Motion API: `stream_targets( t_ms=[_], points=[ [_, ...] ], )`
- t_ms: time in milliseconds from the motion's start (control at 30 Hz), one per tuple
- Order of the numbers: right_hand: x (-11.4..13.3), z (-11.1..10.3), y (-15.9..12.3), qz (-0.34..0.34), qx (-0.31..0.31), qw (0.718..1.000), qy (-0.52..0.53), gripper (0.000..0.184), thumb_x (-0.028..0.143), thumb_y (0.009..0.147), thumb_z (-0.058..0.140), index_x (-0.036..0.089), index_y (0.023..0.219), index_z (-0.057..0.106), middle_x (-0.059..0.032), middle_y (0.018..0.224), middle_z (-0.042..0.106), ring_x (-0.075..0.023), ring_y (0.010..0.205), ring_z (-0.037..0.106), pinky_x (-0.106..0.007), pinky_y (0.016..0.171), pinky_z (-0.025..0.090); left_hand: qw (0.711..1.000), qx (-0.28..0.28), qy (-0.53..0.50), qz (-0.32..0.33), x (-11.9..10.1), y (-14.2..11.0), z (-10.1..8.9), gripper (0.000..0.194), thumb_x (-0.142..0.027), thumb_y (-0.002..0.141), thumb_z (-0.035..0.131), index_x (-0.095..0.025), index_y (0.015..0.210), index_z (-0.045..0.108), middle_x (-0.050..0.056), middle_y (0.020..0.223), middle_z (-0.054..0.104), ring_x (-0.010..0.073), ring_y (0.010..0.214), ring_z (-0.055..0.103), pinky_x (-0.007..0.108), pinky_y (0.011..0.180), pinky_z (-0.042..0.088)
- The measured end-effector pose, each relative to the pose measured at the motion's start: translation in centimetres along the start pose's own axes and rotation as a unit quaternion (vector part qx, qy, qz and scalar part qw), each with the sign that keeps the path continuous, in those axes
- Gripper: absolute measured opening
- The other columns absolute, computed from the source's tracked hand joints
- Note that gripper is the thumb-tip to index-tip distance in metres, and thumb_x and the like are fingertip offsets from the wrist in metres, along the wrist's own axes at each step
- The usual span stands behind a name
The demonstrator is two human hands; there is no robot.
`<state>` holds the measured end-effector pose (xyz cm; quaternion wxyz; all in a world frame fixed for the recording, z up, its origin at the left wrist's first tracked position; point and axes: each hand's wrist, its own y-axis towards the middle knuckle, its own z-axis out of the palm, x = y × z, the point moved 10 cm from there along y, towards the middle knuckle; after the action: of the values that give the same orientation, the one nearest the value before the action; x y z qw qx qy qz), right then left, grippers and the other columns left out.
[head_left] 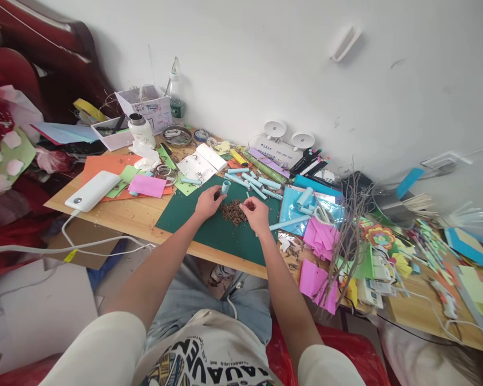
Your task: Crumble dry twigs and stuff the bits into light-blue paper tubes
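On the dark green cutting mat (185,210) lies a heap of brown crumbly plant bits (232,213). At the heap's left edge, my left hand (207,203) is closed around a short light blue paper tube (225,187), held upright with its open end up. My right hand (256,214) is pinched at the heap's right side. A thin pale stick shows by its fingertips; whether they hold it or some of the bits I cannot make out. Several light blue paper tubes (254,182) lie behind the heap.
A white power bank (92,191) with a cable sits at the left. Behind it stands a white bottle (141,131). A white router (276,150) leans near the wall. Dry twigs (348,225), pink crepe paper (317,238) and a blue plastic packet (292,201) crowd the right.
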<state>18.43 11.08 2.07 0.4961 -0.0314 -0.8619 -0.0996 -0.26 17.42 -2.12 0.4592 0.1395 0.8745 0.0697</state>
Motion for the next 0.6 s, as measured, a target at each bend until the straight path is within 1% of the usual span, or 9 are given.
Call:
stream_targets(
  t_ms=[100, 167, 233, 300, 367, 433, 533, 600],
  points=[
    [0.1, 0.4, -0.3, 0.01, 0.007, 1.0, -0.009, 0.017, 0.036, 0.076, 0.065, 0.021, 0.069, 0.061, 0.0019, 0.06, 0.058, -0.0139, 0.056, 0.049, -0.027, 0.057, 0.042, 1.0, 0.002, -0.002, 0.0, -0.1, 0.0, 0.0, 0.025, -0.038, 0.089, 0.059, -0.024, 0.108, 0.065, 0.005, 0.097, 0.072, 0.0218, 0.087, 0.066, 0.031, 0.074, 0.049],
    [0.1, 0.3, -0.2, 0.014, 0.005, 1.0, -0.014, 0.019, 0.038, 0.076, 0.066, 0.021, 0.069, 0.065, -0.0008, 0.064, 0.064, -0.0161, 0.059, 0.054, -0.029, 0.061, 0.045, 1.0, 0.003, -0.001, 0.0, -0.1, 0.0, 0.0, 0.025, -0.038, 0.089, 0.058, -0.024, 0.108, 0.065, 0.005, 0.098, 0.072, 0.0219, 0.087, 0.066, 0.031, 0.074, 0.049],
    [0.7, -0.2, 0.2, 0.0, -0.012, 1.0, -0.003, 0.02, 0.039, 0.076, 0.065, 0.02, 0.073, 0.07, -0.0047, 0.076, 0.071, -0.0196, 0.069, 0.062, -0.033, 0.07, 0.05, 1.0, 0.004, 0.0, -0.002, 0.0, 0.0, 0.0, 0.026, -0.039, 0.089, 0.058, -0.024, 0.109, 0.065, 0.005, 0.099, 0.072, 0.0219, 0.088, 0.066, 0.031, 0.075, 0.049],
    [1.7, -0.7, 1.0, -0.021, -0.034, 0.999, 0.027, 0.019, 0.038, 0.076, 0.065, 0.02, 0.078, 0.071, -0.0064, 0.085, 0.074, -0.0217, 0.078, 0.066, -0.035, 0.077, 0.053, 1.0, 0.007, -0.002, 0.001, 0.1, 0.0, 0.2, 0.027, -0.039, 0.089, 0.059, -0.024, 0.11, 0.064, 0.005, 0.1, 0.072, 0.0215, 0.088, 0.066, 0.031, 0.077, 0.05],
    [3.1, -0.9, 2.1, -0.035, -0.043, 0.996, 0.066, 0.017, 0.036, 0.075, 0.067, 0.02, 0.081, 0.069, -0.0054, 0.082, 0.073, -0.0215, 0.077, 0.067, -0.035, 0.077, 0.054, 1.0, 0.008, -0.007, 0.012, 0.1, 0.0, 0.3, 0.027, -0.039, 0.089, 0.059, -0.024, 0.11, 0.064, 0.005, 0.101, 0.071, 0.0209, 0.088, 0.066, 0.03, 0.077, 0.05],
    [4.8, -0.5, 3.4, -0.061, -0.038, 0.994, 0.086, 0.016, 0.033, 0.074, 0.068, 0.021, 0.083, 0.064, -0.0028, 0.078, 0.07, -0.0203, 0.074, 0.067, -0.033, 0.073, 0.054, 1.0, 0.005, -0.009, 0.025, -0.1, 0.0, 0.3, 0.025, -0.038, 0.089, 0.059, -0.023, 0.108, 0.064, 0.004, 0.099, 0.071, 0.0204, 0.087, 0.065, 0.03, 0.077, 0.05],
    [7.3, 0.9, 5.1, -0.113, -0.013, 0.993, 0.018, 0.009, 0.028, 0.077, 0.066, 0.022, 0.077, 0.059, 0.0001, 0.072, 0.065, -0.0173, 0.069, 0.062, -0.031, 0.07, 0.051, 0.999, 0.004, 0.001, 0.036, -0.4, 0.0, 0.1, 0.024, -0.037, 0.088, 0.059, -0.022, 0.106, 0.065, 0.005, 0.096, 0.07, 0.0203, 0.085, 0.064, 0.03, 0.076, 0.049],
    [8.2, 2.2, 5.9, -0.139, 0.018, 0.989, -0.047, 0.01, 0.026, 0.079, 0.064, 0.022, 0.072, 0.058, 0.001, 0.068, 0.063, -0.016, 0.065, 0.058, -0.03, 0.068, 0.048, 0.999, 0.009, 0.01, 0.036, -0.6, 0.0, 0.1, 0.025, -0.037, 0.088, 0.059, -0.022, 0.107, 0.065, 0.005, 0.094, 0.069, 0.0203, 0.084, 0.063, 0.03, 0.076, 0.048]
  ],
)
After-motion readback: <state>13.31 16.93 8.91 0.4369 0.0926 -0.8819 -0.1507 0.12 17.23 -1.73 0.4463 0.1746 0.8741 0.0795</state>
